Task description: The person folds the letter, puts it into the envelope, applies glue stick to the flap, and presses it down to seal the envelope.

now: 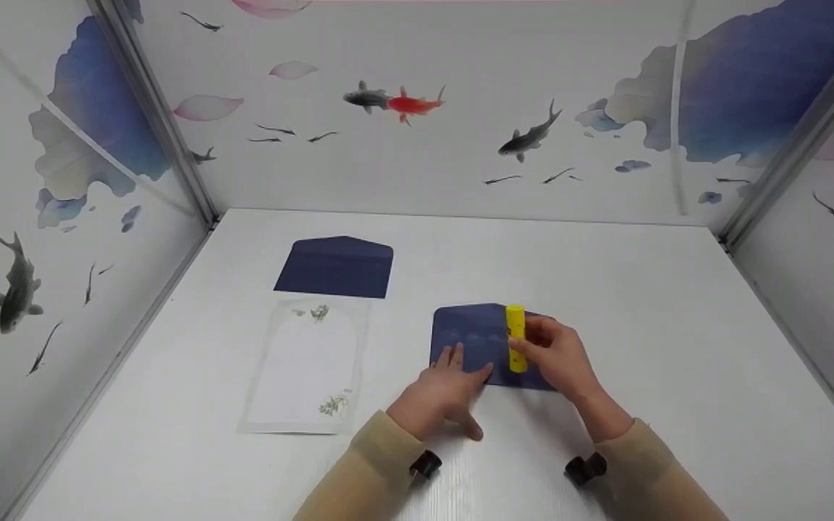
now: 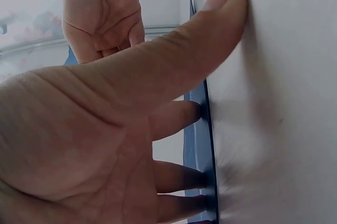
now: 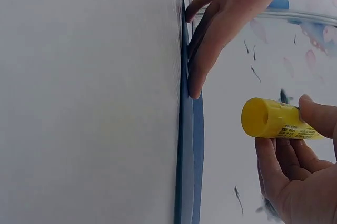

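A dark blue envelope (image 1: 471, 325) lies on the white table in front of me, its pointed flap opened out toward the back. My left hand (image 1: 440, 396) rests fingertips on its near left part, fingers spread and thumb held out over the table. In the left wrist view those fingertips (image 2: 192, 176) touch the envelope's surface. Between thumb and fingers, my right hand (image 1: 558, 354) pinches a yellow glue stick (image 1: 516, 339) above the envelope's right half. Printed text shows on the glue stick (image 3: 281, 120) in the right wrist view, where it is apart from the envelope (image 3: 192, 166).
Left of the hands lies a clear sleeve (image 1: 261, 369) around a white card (image 1: 308, 369) with small plant prints. Behind it is a second dark blue envelope (image 1: 334, 269), flap opened out. White panels printed with fish surround the table (image 1: 641, 289) at the back and sides.
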`<state>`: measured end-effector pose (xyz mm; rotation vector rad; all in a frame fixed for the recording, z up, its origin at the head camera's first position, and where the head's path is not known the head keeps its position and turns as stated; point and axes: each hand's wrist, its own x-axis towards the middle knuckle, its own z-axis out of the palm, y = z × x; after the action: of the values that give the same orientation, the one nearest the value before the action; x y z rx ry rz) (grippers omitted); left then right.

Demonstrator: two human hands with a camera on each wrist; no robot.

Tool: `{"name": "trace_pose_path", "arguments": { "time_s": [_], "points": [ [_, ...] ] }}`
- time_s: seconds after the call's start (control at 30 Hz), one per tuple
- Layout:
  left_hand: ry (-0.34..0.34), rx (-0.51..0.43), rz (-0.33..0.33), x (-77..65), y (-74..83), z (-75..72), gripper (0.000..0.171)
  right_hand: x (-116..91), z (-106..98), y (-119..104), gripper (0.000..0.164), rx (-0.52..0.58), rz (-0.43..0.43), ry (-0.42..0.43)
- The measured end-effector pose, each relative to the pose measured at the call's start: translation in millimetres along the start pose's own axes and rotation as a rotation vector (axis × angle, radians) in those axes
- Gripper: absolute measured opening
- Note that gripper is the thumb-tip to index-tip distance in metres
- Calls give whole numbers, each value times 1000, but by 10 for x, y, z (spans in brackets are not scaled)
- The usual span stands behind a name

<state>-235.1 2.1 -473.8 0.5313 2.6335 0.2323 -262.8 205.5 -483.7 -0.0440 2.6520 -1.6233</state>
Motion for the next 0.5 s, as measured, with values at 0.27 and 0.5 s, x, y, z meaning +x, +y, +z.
{"name": "trace_pose_path", "arguments": {
  "time_s": [0.27, 0.5],
  "points": [
    [122, 0, -24, 100, 3, 1, 67, -37, 37, -37, 42, 8, -4, -27],
    [210, -36, -33, 204, -28, 28, 53, -73, 36, -77, 45, -21, -2, -33]
  ]
}}
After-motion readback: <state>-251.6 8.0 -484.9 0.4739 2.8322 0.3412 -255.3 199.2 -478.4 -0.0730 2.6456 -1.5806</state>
